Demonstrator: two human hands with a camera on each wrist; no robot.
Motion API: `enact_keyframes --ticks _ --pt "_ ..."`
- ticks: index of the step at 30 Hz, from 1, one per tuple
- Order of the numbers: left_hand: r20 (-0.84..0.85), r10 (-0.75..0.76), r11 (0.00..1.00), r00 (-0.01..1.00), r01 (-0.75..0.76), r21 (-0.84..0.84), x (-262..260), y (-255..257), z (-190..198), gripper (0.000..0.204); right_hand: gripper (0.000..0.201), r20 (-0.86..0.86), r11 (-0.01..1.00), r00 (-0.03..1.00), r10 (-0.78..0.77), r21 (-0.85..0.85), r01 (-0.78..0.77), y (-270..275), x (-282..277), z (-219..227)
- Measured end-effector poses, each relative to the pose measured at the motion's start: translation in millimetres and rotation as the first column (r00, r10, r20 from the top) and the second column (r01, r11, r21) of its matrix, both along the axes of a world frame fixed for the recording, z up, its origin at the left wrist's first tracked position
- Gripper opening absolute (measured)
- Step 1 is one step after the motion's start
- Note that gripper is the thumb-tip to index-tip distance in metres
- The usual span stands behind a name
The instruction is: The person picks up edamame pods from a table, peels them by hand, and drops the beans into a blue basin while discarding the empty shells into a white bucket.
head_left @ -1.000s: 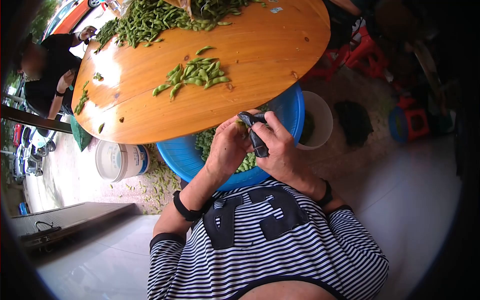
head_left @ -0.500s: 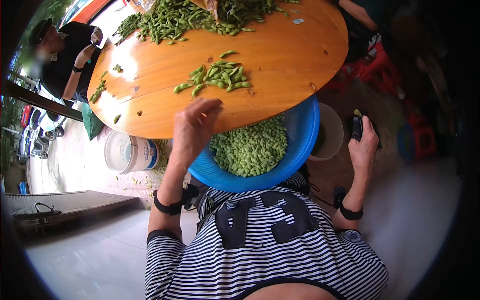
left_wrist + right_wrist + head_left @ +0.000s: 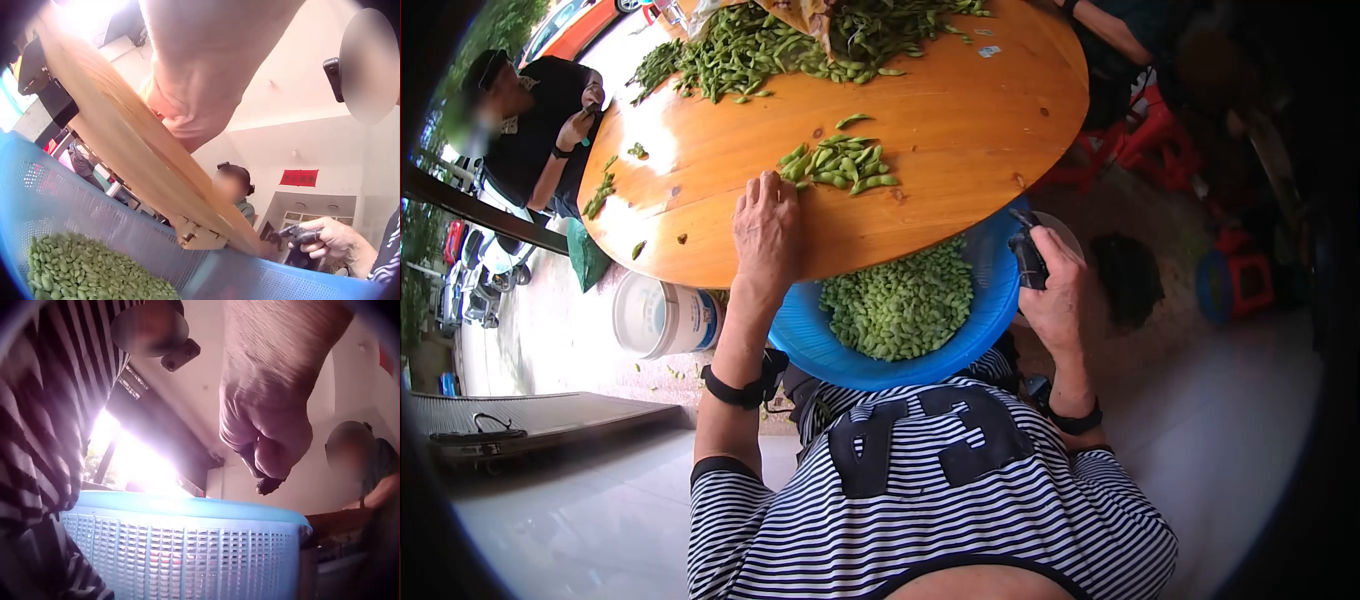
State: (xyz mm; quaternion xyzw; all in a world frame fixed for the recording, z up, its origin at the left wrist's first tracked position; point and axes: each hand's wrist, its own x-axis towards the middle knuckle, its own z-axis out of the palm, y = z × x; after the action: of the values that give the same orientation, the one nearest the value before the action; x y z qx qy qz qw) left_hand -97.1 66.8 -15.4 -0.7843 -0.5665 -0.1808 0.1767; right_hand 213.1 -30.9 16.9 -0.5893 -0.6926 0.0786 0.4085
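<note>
My left hand (image 3: 765, 228) rests on the wooden table (image 3: 970, 120), its fingertips right at the left end of a small group of green soybean pods (image 3: 845, 160). In the left wrist view, its fingers are hidden behind the table edge. Over the right rim of a blue plastic basket (image 3: 810, 350) hangs my right hand (image 3: 1055, 295). Black covers (image 3: 306, 235) wrap its thumb and forefinger, and no pod shows between them. Shelled green beans (image 3: 900, 310) fill the bottom of the basket, which sits partly under the table edge.
A large heap of pods (image 3: 750, 55) lies at the table's far side. A white bucket (image 3: 655, 315) stands left of the basket; a pale tub (image 3: 1068, 235) is partly hidden behind my right hand. Another person (image 3: 540, 120) sits at the left. Red stools (image 3: 1155, 140) stand at the right.
My hands were together over the basket, then parted. The right went out past the tub with a green pod piece and came back without it. The left moved up onto the table by the pods.
</note>
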Motion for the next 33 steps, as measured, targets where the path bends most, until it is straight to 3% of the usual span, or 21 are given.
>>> enact_keyframes --ticks 4,6,8,10,12,14,15,16,17,18,19,22,23,24,26,28,29,30,31,32,33 --pt "0.076 -0.029 0.999 0.997 0.027 0.021 -5.9 3.2 2.3 0.022 0.025 -0.045 0.998 0.998 0.043 -0.045 -0.045 -0.9 -7.9 -1.6" --pt "0.354 -0.002 0.998 0.935 -0.019 0.057 -7.4 5.3 11.7 0.017 0.026 -0.042 0.998 0.998 0.040 -0.039 -0.041 -2.7 -5.7 -2.8" --pt "0.379 -0.009 0.997 0.925 -0.020 0.074 -7.5 -0.5 16.3 0.015 0.026 -0.070 0.998 0.997 0.045 -0.046 -0.048 -4.9 -3.5 -3.4" --pt "0.098 -0.044 0.997 0.994 0.049 -0.055 -11.2 -8.1 6.7 0.007 0.025 -0.086 0.997 0.995 0.052 -0.055 -0.057 -6.7 -4.7 -4.5" --pt "0.102 -0.088 0.995 0.991 0.084 0.046 -7.8 -9.7 3.0 0.002 0.025 -0.105 0.996 0.993 0.057 -0.063 -0.063 -5.6 -7.0 -5.6" --pt "0.329 0.043 0.998 0.943 -0.054 0.026 -2.2 -16.5 17.5 0.002 0.025 -0.157 0.995 0.985 0.077 -0.055 -0.087 -6.6 -9.2 -8.1" --pt "0.376 -0.039 0.994 0.926 -0.004 0.112 -0.5 -17.7 23.5 0.005 0.025 -0.156 0.995 0.985 0.071 -0.059 -0.081 -6.1 -10.4 -11.0" --pt "0.379 -0.043 0.994 0.924 0.001 0.111 3.6 -21.9 29.9 0.005 0.025 -0.266 0.983 0.955 0.129 -0.092 -0.158 -4.5 -11.9 -15.1" --pt "0.723 -0.023 0.971 0.690 0.189 -0.149 11.3 -30.0 35.4 0.007 0.025 -0.375 0.965 0.910 0.178 -0.116 -0.236 -4.0 -14.2 -16.7" --pt "0.923 0.132 0.843 0.362 0.449 -0.296 21.2 -38.1 37.6 0.011 0.029 -0.453 0.935 0.874 0.174 -0.203 -0.291 -7.0 -20.3 -4.4" --pt "0.964 0.262 0.711 0.047 0.666 -0.226 37.3 -45.9 36.0 0.018 0.030 -0.583 0.889 0.791 0.188 -0.241 -0.389 -7.3 -24.2 -1.5" --pt "0.910 0.414 0.563 -0.034 0.794 -0.227 77.3 -64.7 30.4 0.019 0.035 -0.903 0.682 0.423 0.072 -0.265 -0.682 -4.0 -29.5 6.2" --pt "0.911 0.410 0.563 -0.042 0.798 -0.216 86.3 -67.3 26.0 0.020 0.034 -0.941 0.666 0.331 0.074 -0.200 -0.719 -3.0 -31.8 5.6" --pt "0.913 0.404 0.566 -0.052 0.799 -0.205 93.5 -69.7 21.4 0.021 0.034 -0.940 0.668 0.334 0.067 -0.206 -0.715 -2.3 -31.4 5.0" --pt "0.919 0.389 0.595 -0.063 0.778 -0.199 104.3 -74.2 17.1 0.018 0.034 -0.972 0.651 0.235 0.008 -0.173 -0.739 0.1 -31.3 4.0" --pt "0.980 0.160 0.791 0.122 0.578 -0.201 109.8 -76.9 13.0 0.014 0.035 -0.980 0.639 0.196 0.008 -0.146 -0.755 0.2 -30.0 2.0" --pt "0.964 0.111 0.834 0.241 0.505 -0.222 108.4 -76.7 6.6 0.010 0.035 -0.987 0.627 0.161 0.009 -0.120 -0.769 0.0 -29.1 0.9" --pt "0.963 0.111 0.833 0.244 0.505 -0.224 109.0 -77.0 7.0 0.010 0.035 -0.992 0.617 0.126 0.010 -0.093 -0.782 -0.1 -28.8 -0.3" --pt "0.949 0.014 0.871 0.316 0.462 -0.167 110.6 -77.5 8.0 0.009 0.035 -0.992 0.618 0.123 0.009 -0.091 -0.781 0.0 -29.8 -1.9" --pt "0.919 -0.078 0.900 0.387 0.424 -0.102 111.6 -77.8 9.1 0.007 0.036 -0.990 0.635 0.142 0.023 -0.096 -0.767 0.1 -31.5 -4.2" --pt "0.918 -0.078 0.899 0.388 0.426 -0.103 112.0 -77.5 10.5 0.007 0.037 -0.986 0.651 0.163 0.036 -0.100 -0.752 0.1 -32.1 -6.4"
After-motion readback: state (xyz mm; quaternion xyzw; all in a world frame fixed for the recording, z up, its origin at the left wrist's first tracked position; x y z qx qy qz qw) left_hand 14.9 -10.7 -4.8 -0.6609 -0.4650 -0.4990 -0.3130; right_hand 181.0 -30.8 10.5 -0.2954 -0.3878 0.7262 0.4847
